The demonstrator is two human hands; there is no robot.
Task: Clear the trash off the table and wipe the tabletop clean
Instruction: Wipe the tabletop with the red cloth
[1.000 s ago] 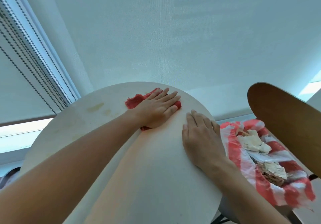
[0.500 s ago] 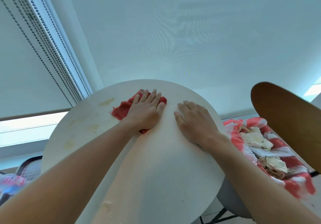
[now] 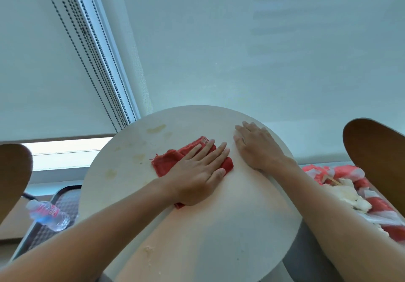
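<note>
Two hands are flat on the round table (image 3: pixel 219 227), both with fingers straight and nothing gripped. Left hand (image 3: pixel 197 176) presses palm-down on the red cloth (image 3: pixel 168 161), fingers spread and pointing toward the upper right of the frame, thumb tucked along the cloth's right edge. That cloth sits just above the centre of the frame, bunched under the palm, its long axis running from lower left up to a frayed corner at upper right, near the table's far side. Right hand (image 3: pixel 256 146) lies just beside it to the right, palm on the bare tabletop, fingers reaching up and to the left, forearm angling in from the lower right corner. Yellowish stains (image 3: pixel 156 129) dot the table's left part, and pale crumbs (image 3: pixel 149 249) sit near the lower centre. At right, beyond the table's edge, a red-and-white bag (image 3: pixel 341 174) holds crumpled paper. At lower left, a plastic bottle (image 3: pixel 49 215) lies on its side.
</note>
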